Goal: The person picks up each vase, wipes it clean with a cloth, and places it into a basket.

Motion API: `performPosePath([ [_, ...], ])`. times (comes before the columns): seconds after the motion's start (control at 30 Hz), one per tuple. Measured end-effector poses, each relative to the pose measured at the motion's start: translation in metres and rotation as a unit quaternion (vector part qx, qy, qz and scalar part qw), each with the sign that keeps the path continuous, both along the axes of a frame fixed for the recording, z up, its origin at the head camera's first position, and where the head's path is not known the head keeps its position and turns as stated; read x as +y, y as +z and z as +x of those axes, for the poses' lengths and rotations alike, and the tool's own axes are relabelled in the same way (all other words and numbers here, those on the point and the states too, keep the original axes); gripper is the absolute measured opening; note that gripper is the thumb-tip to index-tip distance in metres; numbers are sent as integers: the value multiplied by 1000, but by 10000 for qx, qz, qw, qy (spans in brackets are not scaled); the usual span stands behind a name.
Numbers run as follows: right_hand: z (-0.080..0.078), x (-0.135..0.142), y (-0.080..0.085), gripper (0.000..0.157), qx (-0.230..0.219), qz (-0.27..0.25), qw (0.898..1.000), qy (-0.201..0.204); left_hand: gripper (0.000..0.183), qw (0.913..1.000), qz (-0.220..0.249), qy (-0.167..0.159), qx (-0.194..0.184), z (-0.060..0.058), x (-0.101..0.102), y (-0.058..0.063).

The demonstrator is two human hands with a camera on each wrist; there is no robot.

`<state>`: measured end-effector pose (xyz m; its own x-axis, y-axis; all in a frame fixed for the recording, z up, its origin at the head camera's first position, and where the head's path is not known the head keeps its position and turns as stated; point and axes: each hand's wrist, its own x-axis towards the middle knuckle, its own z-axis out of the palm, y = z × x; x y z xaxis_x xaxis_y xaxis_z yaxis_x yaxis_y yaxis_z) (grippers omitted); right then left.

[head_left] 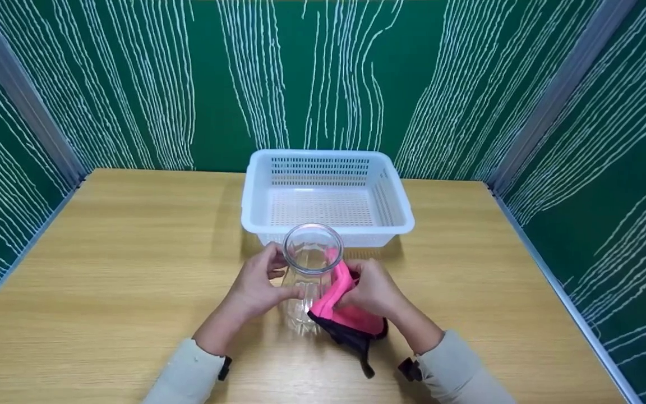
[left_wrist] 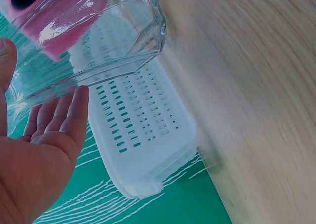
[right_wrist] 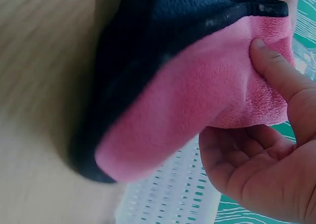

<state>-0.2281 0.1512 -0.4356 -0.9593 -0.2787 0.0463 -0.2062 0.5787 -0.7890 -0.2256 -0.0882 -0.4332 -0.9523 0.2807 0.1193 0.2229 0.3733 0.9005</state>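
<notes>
Only the head view shows the glass jar's (head_left: 307, 285) whole rim (head_left: 312, 271).

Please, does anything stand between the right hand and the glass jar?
Yes. The pink cloth, pinched by the right hand, stands between that hand and the right side of the glass jar.

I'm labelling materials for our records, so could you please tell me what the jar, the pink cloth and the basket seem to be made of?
Jar: likely glass, clear and glossy, with bright highlights and thick rim.
Pink cloth: probably microfibre or similar, matte, judging by its fuzzy pile.
Basket: seemingly moulded plastic, whitish, smooth, with regular slots.
</notes>
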Motion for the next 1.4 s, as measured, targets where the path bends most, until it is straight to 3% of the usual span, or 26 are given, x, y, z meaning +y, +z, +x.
performPosePath([
  [0.27, -3, 4, -19, 29, 81, 371, 9988, 294, 69, 9995, 259, -198, -19, -1, -2, 1],
  [0.6, 1, 2, -21, 32, -21, 171, 9996, 210, 69, 9988, 349, -318, -101, -2, -3, 0],
  [0.73, 2, 2, -19, 35, -73, 64, 9997, 235, 67, 9992, 113, -352, 127, 0, -2, -2],
  [0.97, 0, 1, -9, 44, 84, -310, 9993, 173, 65, 9974, -144, -355, 603, 2, 1, -4],
  [1.27, -4, 0, 7, 41, 558, -1361, 9885, 363, 60, 9970, 19, -459, 623, 1, 3, -7],
  [1.4, -5, -1, 14, 43, 754, -1548, 9842, 420, 60, 9963, 170, -604, 586, 0, 3, -8],
])
